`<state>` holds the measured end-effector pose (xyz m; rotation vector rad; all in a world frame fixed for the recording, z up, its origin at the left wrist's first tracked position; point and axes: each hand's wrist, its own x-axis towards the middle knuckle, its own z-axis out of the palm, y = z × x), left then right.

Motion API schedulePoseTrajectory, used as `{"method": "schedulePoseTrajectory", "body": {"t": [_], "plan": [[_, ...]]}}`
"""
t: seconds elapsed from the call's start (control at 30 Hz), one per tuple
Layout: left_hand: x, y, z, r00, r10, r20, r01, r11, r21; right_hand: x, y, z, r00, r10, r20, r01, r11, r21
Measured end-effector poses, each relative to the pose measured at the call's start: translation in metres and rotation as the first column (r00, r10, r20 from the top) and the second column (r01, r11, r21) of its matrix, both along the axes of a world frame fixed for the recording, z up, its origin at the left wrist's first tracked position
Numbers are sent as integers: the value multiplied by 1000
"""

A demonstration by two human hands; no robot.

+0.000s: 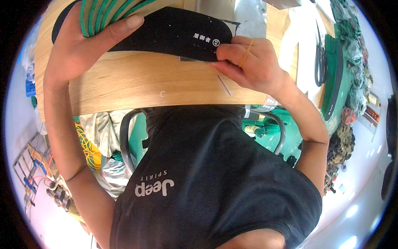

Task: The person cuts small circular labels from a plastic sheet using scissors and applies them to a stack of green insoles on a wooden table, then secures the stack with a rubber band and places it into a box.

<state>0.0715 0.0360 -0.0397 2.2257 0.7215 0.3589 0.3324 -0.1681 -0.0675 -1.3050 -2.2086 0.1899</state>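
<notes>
A black shoe insole (170,31) lies flat across the far part of a wooden table (137,83). My left hand (85,41) grips a fanned stack of green-edged insoles (108,10) at the table's far left, thumb over the stack. My right hand (248,62) is closed with its fingertips pinching the black insole's near right end. A yellow rubber band (246,53) sits around a finger of that hand. A thin grey strip (224,85) lies on the wood just below that hand.
Black-handled scissors (320,58) lie to the right, beside a stack of green insoles (333,79). Green and camouflage material (352,50) is piled at the far right. Yellow rubber bands (89,149) and a metal chair frame (124,141) show below the table edge.
</notes>
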Motion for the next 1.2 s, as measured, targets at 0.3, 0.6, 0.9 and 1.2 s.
{"method": "schedulePoseTrajectory", "body": {"t": [0.3,0.6,0.9,1.2], "plan": [[-2,1,-1,998,30,-46,-32,999,-38,-4,1,2,998,-57,0,57,998,-38],[1,-1,-3,999,39,27,-36,994,-104,-6,0,5,997,-69,30,71,996,-51],[-1,1,0,1000,4,-28,-5,998,-63,-3,-1,5,999,-37,15,38,999,-24],[11,-7,-4,996,-11,93,19,996,-87,-1,0,14,998,-69,-5,66,974,-216]]}}
